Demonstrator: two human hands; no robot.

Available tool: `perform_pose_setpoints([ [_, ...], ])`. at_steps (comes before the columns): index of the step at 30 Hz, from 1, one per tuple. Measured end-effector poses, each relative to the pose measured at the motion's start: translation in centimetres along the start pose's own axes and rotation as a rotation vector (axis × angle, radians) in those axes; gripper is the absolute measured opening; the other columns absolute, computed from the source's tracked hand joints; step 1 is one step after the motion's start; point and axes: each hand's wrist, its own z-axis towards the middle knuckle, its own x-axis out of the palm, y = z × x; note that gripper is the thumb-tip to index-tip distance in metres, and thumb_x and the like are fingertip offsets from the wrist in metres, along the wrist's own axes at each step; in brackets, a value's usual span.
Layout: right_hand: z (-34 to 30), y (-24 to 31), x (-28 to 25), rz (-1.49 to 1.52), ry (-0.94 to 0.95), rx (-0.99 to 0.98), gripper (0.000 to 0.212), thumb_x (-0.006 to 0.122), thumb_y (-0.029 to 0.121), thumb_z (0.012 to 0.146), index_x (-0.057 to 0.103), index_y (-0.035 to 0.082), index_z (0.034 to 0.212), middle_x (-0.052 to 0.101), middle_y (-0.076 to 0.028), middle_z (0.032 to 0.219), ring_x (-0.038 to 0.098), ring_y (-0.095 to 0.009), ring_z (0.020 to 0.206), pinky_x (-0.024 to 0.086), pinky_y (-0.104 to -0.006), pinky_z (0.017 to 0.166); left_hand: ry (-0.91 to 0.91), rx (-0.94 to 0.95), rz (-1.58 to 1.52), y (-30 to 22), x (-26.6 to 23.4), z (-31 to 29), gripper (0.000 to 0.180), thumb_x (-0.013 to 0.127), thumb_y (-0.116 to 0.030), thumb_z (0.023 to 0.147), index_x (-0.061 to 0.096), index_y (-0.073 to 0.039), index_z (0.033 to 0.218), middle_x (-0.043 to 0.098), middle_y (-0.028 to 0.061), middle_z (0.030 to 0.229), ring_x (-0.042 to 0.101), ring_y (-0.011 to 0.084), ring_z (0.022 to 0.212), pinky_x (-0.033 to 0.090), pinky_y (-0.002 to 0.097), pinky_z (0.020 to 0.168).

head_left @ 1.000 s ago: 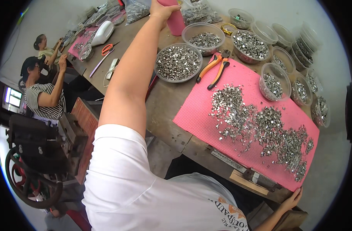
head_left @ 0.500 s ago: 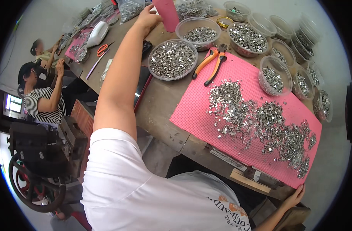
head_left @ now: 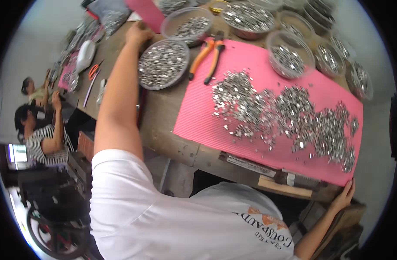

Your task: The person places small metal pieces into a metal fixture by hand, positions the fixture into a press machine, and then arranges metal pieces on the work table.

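My left hand [head_left: 137,34] is stretched to the far left of the bench, close beside an upright pink sheet-like piece [head_left: 150,15]. Its fingers point down and blur, so whether they hold anything is hidden. At the near right corner of the pink mat [head_left: 198,123], my right hand [head_left: 345,197] has its fingers closed round the corner. Loose small silvery metal pieces [head_left: 294,106] lie in heaps across this mat. Pliers with orange and black handles [head_left: 212,56] rest over its far left corner. A round tub of metal pieces [head_left: 163,64] stands just right of my left forearm.
More clear tubs [head_left: 290,56] of pieces line the far and right sides. A white bottle [head_left: 85,56], orange-handled scissors [head_left: 93,70] and filled plastic bags [head_left: 111,17] lie at the left. Another person in a striped shirt [head_left: 42,143] sits further left.
The whole view has shifted, so the bench sits further left and higher. My left hand has drawn slightly back from the pink upright piece. My right hand stays at the mat's corner.
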Motion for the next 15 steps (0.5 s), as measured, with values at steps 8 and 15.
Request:
perform_pose_setpoints([
  [8, -0.1, -0.1, 1.9, 0.112, -0.029, 0.042, 0.046, 0.059, 0.029, 0.104, 0.06, -0.004, 0.136, 0.062, -0.013, 0.135, 0.057, -0.02, 0.122, 0.04, -0.0324, 0.108, -0.04, 0.179, -0.363, 6.9, 1.6, 4.0, 0.097, 0.082, -0.011, 0.069, 0.036, -0.004, 0.154, 0.057, 0.0214, 0.143, 0.057, 0.0322, 0.131, 0.047, 0.0379, 0.106],
  [15, -0.4, 0.4, 2.1, 0.153, -0.034, 0.046, 0.047, 0.061, 0.032, 0.103, 0.062, -0.004, 0.133, 0.064, -0.013, 0.131, 0.057, -0.02, 0.12, 0.041, -0.0323, 0.107, -0.483, 0.192, -0.836, 0.9, -4.1, -8.6, 0.042, 0.074, -0.002, 0.085, 0.05, -0.003, 0.119, 0.066, 0.0098, 0.1, 0.064, 0.0155, 0.089, 0.052, 0.0281, 0.082],
])
